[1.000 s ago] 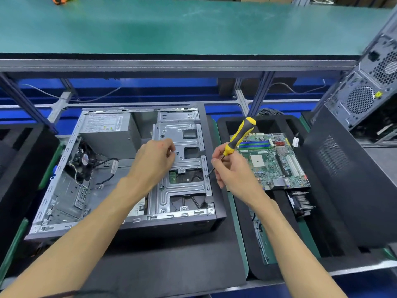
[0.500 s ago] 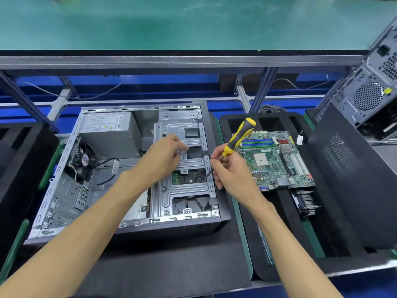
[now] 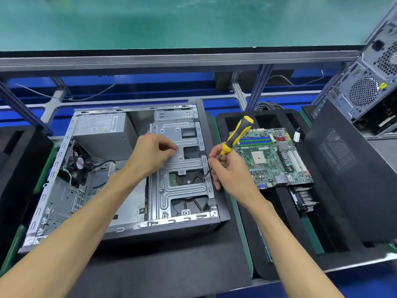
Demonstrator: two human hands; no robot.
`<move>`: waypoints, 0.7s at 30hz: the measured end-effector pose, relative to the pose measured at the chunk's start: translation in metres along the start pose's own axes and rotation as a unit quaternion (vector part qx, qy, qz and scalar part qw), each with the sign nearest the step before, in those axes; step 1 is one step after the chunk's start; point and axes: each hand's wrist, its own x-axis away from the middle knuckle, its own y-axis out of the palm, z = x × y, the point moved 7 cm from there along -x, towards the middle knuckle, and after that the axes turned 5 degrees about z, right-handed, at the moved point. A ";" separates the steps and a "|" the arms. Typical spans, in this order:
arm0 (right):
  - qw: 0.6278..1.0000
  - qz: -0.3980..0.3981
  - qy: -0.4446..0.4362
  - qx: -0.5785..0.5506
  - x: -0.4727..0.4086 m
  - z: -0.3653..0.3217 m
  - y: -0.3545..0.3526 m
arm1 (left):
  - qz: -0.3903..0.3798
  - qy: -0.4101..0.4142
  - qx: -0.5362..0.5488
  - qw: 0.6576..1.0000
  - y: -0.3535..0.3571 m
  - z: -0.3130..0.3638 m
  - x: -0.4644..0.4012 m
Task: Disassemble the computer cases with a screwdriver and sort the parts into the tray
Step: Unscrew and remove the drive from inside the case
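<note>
An open computer case (image 3: 71, 147) lies on its side on a black mat. Inside it are a grey power supply (image 3: 103, 130), a fan (image 3: 79, 164) and a silver drive cage (image 3: 182, 190). My left hand (image 3: 153, 153) rests on the upper part of the cage with its fingers curled. My right hand (image 3: 231, 168) grips a yellow and black screwdriver (image 3: 238, 134), whose tip points down at the cage's right edge. To the right, a black foam tray (image 3: 285, 229) holds a green motherboard (image 3: 272, 155).
A black side panel (image 3: 348, 173) leans at the tray's right. Another grey computer case (image 3: 373, 82) stands at the far right. A black finned part (image 3: 303, 198) lies below the motherboard. A green shelf (image 3: 171, 22) runs across the back, above a blue frame with cables.
My left hand has slid right and up along the drive cage. My right hand with the screwdriver has stayed at the cage's right edge.
</note>
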 end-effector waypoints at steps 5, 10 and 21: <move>1.000 0.001 0.004 -0.001 0.000 0.001 0.003 | -0.045 -0.023 0.005 0.999 0.000 -0.004 -0.003; 1.000 0.006 0.012 0.000 0.001 -0.001 0.003 | -0.117 -0.051 -0.017 0.992 0.003 0.000 -0.018; 0.985 0.172 0.020 -0.022 0.031 -0.002 -0.091 | -0.174 -0.057 0.306 0.934 0.054 0.125 0.026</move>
